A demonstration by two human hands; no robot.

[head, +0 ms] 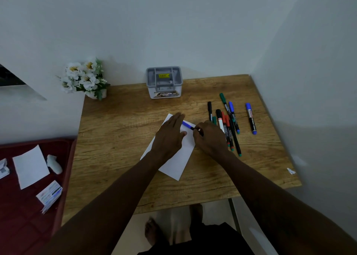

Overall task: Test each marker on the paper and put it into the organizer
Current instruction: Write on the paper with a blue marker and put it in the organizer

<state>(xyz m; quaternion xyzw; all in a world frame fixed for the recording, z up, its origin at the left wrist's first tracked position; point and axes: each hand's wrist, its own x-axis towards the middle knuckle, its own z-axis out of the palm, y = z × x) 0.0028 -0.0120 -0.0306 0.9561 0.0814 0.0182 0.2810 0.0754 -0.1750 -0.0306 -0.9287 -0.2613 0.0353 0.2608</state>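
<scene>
My two bare feet stand on the floor under the near edge of the wooden table. On it lies one sheet of paper, and my left hand rests flat on it, fingers stretched out together, gripping nothing. Just right of it, my right hand is curled over the paper's right edge, its fingertips pinched around one blue marker whose blue end points up-left across the sheet, toward my left fingertips. Beyond my right hand lies a loose cluster of markers, about eight as far as I can count where they overlap, and one more blue marker apart on the right. At the back against the wall stand one grey organizer and, farther left, one pot of white flowers.
</scene>
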